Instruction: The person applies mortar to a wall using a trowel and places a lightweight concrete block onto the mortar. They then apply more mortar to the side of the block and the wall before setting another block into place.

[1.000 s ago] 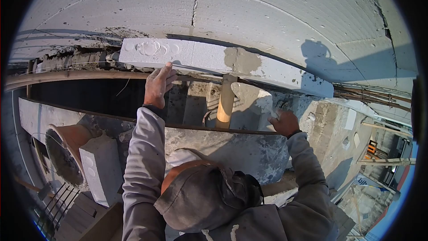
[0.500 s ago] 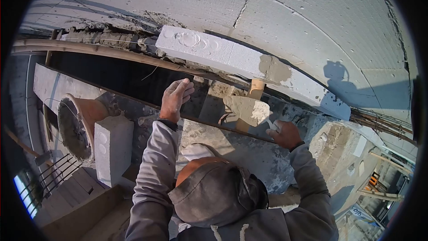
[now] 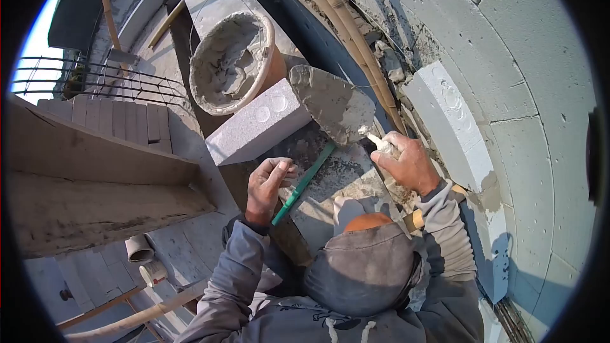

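Observation:
My right hand (image 3: 410,162) is closed around the mortar-crusted handle of a trowel (image 3: 333,103). Its broad, mortar-smeared blade points up and left, beside the end of a white block (image 3: 260,121). Behind that block stands a bucket (image 3: 270,67) of grey mortar (image 3: 232,67). My left hand (image 3: 268,187) hovers below the block, fingers loosely bent and apart, with nothing visible in it. A green strip (image 3: 304,184) lies just right of it. Along the wall at right sits a long white block (image 3: 448,114) with ring marks and a mortar patch (image 3: 488,192) on top.
A pale block wall (image 3: 534,89) curves along the right. Bamboo poles (image 3: 356,38) run beside a dark gap. A wooden trough-like form (image 3: 114,171) stands at left, with stacked blocks (image 3: 121,121) and rebar (image 3: 95,82) beyond. A capped head (image 3: 362,267) fills the lower middle.
The view has swung left toward the bucket. The trowel has moved from beside the wall block to near the bucket and upright block. My left hand has come down near the green strip.

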The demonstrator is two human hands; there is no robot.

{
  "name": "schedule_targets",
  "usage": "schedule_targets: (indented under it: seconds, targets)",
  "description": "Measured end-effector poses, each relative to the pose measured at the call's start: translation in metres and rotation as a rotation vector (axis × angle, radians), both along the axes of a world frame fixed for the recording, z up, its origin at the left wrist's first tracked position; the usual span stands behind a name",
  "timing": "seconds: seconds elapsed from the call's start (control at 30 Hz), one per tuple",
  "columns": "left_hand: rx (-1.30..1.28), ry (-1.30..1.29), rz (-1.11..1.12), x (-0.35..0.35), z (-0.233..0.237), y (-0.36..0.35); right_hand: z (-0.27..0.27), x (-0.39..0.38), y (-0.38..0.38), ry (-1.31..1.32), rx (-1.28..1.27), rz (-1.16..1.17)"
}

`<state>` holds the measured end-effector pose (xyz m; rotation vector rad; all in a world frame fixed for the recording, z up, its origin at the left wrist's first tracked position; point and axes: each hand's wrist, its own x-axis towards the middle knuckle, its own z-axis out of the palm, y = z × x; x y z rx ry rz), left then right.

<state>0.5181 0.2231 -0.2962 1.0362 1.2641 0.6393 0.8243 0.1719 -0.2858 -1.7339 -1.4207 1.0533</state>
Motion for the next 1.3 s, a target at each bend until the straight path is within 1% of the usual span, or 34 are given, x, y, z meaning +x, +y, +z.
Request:
schedule_targets:
  seconds: [0.03, 0.07, 0.1, 0.13, 0.17, 0.2, 0.27, 0.3, 0.33, 0.37, 0.4, 0.43, 0.5, 0.57, 0.63, 0.7, 0.73, 0.77, 0.8, 0.83, 0.9, 0.93, 0.97, 1.0, 1.03, 1.07, 1.1, 1.17, 1.23, 1.3]
  targets:
    - [0.042, 0.01, 0.046, -0.011, -0.002, -0.001, 0.011, -0.003, 0.027, -0.006, 0.024, 0.038]
    - [0.061, 0.043, 0.136, -0.012, 0.008, -0.001, 0.032, -0.007, 0.055, -0.05, -0.012, 0.107]
    - [0.07, 0.042, 0.146, -0.017, 0.01, 0.002, 0.042, -0.011, 0.084, -0.097, 0.026, 0.163]
    - [0.134, 0.091, 0.217, -0.023, 0.012, 0.005, 0.044, -0.016, 0.112, -0.156, 0.061, 0.242]
    - [0.196, 0.14, 0.289, -0.03, 0.014, 0.008, 0.06, -0.024, 0.137, -0.209, -0.035, 0.296]
    - [0.269, 0.165, 0.354, -0.036, 0.012, 0.013, 0.066, -0.032, 0.155, -0.253, 0.01, 0.351]
    - [0.318, 0.204, 0.424, -0.042, 0.016, 0.023, 0.062, -0.05, 0.19, -0.36, 0.084, 0.461]
    - [0.368, 0.239, 0.471, -0.045, 0.02, 0.027, 0.071, -0.062, 0.2, -0.426, 0.11, 0.519]
    - [0.401, 0.184, 0.488, -0.051, 0.014, 0.031, 0.078, -0.072, 0.209, -0.422, 0.118, 0.537]
    - [0.402, 0.19, 0.501, -0.055, 0.009, 0.035, 0.087, -0.08, 0.216, -0.494, 0.042, 0.617]
    - [0.505, 0.237, 0.51, -0.056, 0.007, 0.038, 0.096, -0.088, 0.22, -0.568, -0.039, 0.692]
    - [0.607, 0.281, 0.515, -0.057, 0.006, 0.038, 0.093, -0.094, 0.227, -0.675, 0.051, 0.751]
    - [0.582, 0.309, 0.491, -0.061, 0.007, 0.034, 0.108, -0.109, 0.234, -0.867, -0.009, 0.862]
    - [0.788, 0.681, 0.393, -0.067, 0.003, 0.03, 0.117, -0.111, 0.233, -0.893, -0.013, 0.854]
    - [0.767, 0.713, 0.355, -0.07, 0.006, 0.031, 0.123, -0.107, 0.234, -0.916, -0.023, 0.843]
    - [0.815, 0.834, 0.268, -0.077, 0.004, 0.031, 0.126, -0.082, 0.232, -0.803, 0.051, 0.818]
    - [0.811, 0.828, 0.263, -0.08, 0.004, 0.032, 0.127, -0.067, 0.224, -0.767, 0.134, 0.731]
    - [0.843, 0.889, 0.238, -0.083, 0.007, 0.032, 0.131, -0.049, 0.213, -0.731, 0.217, 0.642]
    - [0.877, 0.95, 0.217, -0.086, 0.007, 0.036, 0.132, -0.032, 0.209, -0.714, 0.143, 0.57]
    - [0.877, 0.945, 0.218, -0.088, 0.006, 0.04, 0.131, -0.016, 0.205, -0.694, 0.069, 0.5]
    - [0.781, 0.846, 0.259, -0.094, 0.002, 0.045, 0.126, 0.015, 0.2, -0.707, -0.062, 0.39]
    - [0.754, 0.804, 0.265, -0.096, 0.001, 0.049, 0.12, 0.027, 0.202, -0.708, -0.064, 0.395]
    - [0.751, 0.803, 0.269, -0.094, 0.001, 0.053, 0.111, 0.039, 0.207, -0.669, -0.119, 0.325]
    - [0.693, 0.782, 0.294, -0.089, 0.005, 0.055, 0.104, 0.046, 0.212, -0.63, -0.175, 0.251]
    - [0.636, 0.762, 0.313, -0.084, 0.005, 0.058, 0.094, 0.048, 0.223, -0.63, -0.18, 0.249]
    - [0.569, 0.753, 0.287, -0.08, 0.002, 0.061, 0.084, 0.047, 0.24, -0.676, -0.147, 0.274]
    - [0.572, 0.751, 0.28, -0.076, -0.003, 0.063, 0.075, 0.045, 0.257, -0.72, -0.113, 0.296]
    - [0.673, 0.93, 0.273, -0.07, -0.018, 0.06, 0.066, 0.026, 0.285, -0.661, -0.089, 0.328]
    - [0.676, 0.934, 0.272, -0.066, -0.023, 0.059, 0.081, -0.009, 0.297, -0.621, -0.195, 0.354]
    - [0.654, 0.966, 0.275, -0.069, -0.024, 0.061, 0.08, -0.036, 0.309, -0.806, -0.104, 0.368]
